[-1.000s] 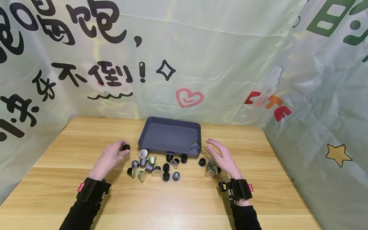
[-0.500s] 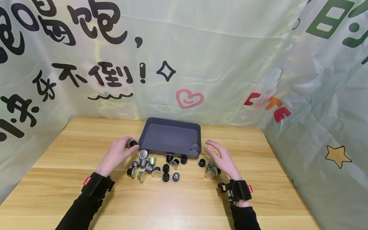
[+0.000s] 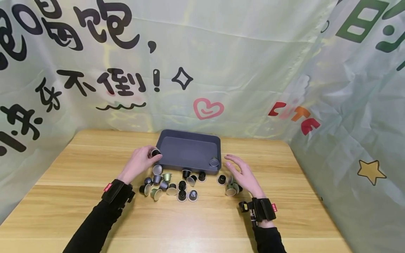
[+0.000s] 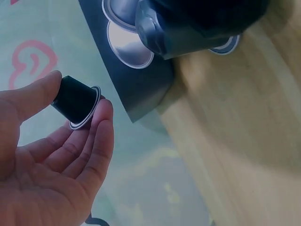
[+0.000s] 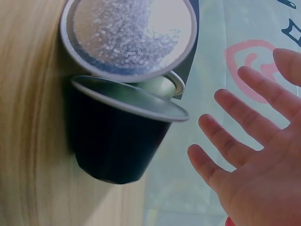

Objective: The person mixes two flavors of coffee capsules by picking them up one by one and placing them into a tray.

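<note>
My left hand (image 3: 139, 162) pinches a black coffee capsule (image 4: 76, 101) between thumb and fingers, at the left rim of the dark grey tray (image 3: 186, 147). In the left wrist view the capsule lies tilted, its silver rim against the fingers. One capsule (image 3: 214, 162) sits inside the tray at its right end. To the right of the tray hovers my right hand (image 3: 244, 175), fingers spread and holding nothing. Just below that hand is a small group of capsules, including a green one (image 3: 230, 190); the right wrist view shows a dark capsule (image 5: 122, 134) lying close by.
Several black, purple and green capsules (image 3: 157, 179) lie scattered on the wooden table (image 3: 177, 225) in front of the tray. A printed cloth (image 3: 253, 70) hangs behind the table and along its right side.
My left hand has moved right with the black capsule, from the table left of the tray to the tray's left rim. My right hand has barely moved.
</note>
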The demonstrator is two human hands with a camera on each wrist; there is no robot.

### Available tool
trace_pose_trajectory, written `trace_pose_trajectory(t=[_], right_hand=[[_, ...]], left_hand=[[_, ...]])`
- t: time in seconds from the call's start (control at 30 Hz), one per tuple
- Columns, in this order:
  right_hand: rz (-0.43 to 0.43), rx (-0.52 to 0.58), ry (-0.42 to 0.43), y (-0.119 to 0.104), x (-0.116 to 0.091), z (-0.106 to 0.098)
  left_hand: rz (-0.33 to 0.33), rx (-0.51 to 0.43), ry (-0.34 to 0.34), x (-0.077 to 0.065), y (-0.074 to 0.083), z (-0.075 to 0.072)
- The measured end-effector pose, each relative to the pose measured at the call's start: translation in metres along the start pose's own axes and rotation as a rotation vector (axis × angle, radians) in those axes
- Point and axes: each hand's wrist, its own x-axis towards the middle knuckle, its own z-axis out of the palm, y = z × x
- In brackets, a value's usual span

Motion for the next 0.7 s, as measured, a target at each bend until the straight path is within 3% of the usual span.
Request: trace_pose_trajectory(t=[0.37,0.5,0.7], right_hand=[[0.003,0.003,-0.013,0.001,0.000,0.000],[0.003,0.013,-0.014,0.003,0.000,0.000],[0.014,0.027,-0.020,0.006,0.001,0.000]], left_hand=[[-0.052,0.008,-0.089,0.016,0.006,0.009],[-0.067,-0.044,-0.057,0.013,0.003,0.011],[-0.066,-0.117,0.046,-0.002,-0.010,0.003]])
